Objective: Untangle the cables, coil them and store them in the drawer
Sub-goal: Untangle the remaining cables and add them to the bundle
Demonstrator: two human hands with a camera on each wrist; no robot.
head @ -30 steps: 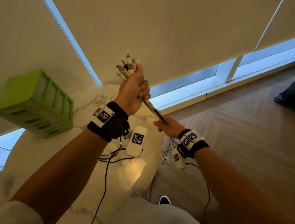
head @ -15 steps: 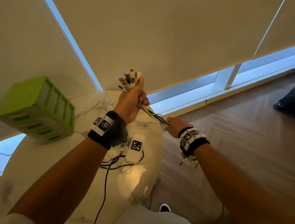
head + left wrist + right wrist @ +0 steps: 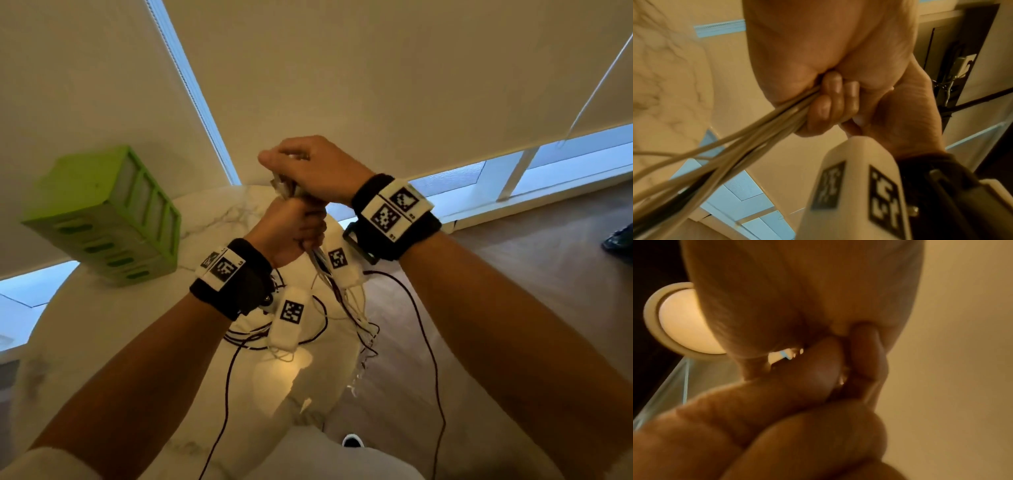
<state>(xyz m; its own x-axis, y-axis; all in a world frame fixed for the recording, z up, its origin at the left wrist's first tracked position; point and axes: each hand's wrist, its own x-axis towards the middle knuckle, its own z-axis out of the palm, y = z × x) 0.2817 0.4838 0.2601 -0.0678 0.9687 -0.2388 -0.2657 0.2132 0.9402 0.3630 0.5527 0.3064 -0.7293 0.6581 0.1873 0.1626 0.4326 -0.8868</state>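
Change since earlier frame: right hand [image 3: 310,168] risen from below to curl over the connector ends above left hand [image 3: 286,228], whose fist grips the cables [image 3: 756,123] over the table [image 3: 102,335]; step: gathering, pre-coiling; next: needs slack fed for winding.

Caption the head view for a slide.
Left hand grips a bundle of cables while the right hand closes over their plugs, above a marble table.

Occlusions, cable bundle
My right hand [image 3: 310,168] covers the cable plugs [image 3: 284,186]; right wrist view blurred, grip unreadable.
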